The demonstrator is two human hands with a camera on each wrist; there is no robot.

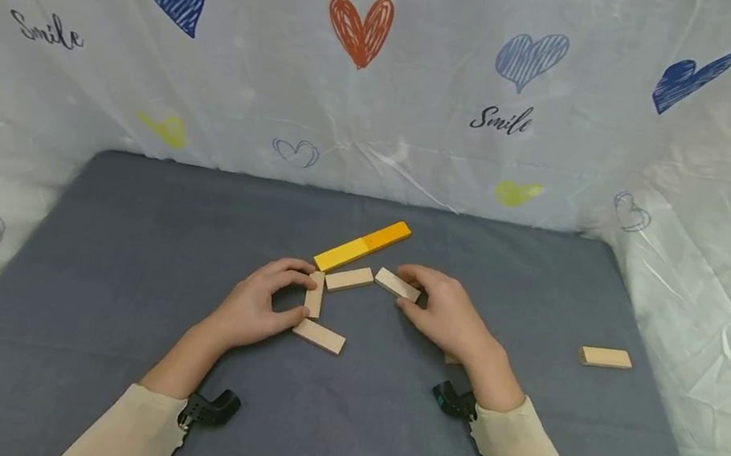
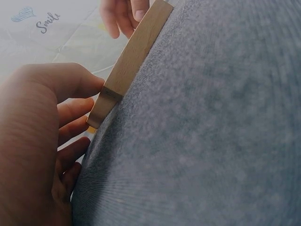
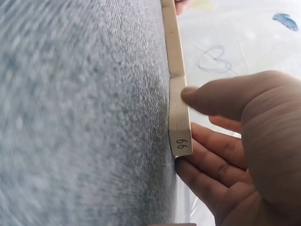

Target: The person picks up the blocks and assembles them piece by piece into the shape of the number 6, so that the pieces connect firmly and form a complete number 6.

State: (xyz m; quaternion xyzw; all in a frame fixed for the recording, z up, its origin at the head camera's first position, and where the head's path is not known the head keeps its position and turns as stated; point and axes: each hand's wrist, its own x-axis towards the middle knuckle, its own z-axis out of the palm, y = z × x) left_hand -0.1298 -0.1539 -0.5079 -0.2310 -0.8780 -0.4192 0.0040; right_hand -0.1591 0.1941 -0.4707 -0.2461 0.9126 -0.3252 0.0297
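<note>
I find left fingers (image 1: 290,278) half-closed on one block (image 1: 314,300), right fingers (image 1: 424,277) pinching another block (image 1: 395,283), apparently steadying both between the counter (image 1: 186,245) side edges.

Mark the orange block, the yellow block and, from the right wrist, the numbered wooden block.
Orange block (image 1: 387,237): head view, top face.
Yellow block (image 1: 341,254): head view, top face.
Numbered wooden block (image 3: 178,113): right wrist view, long face.
</note>
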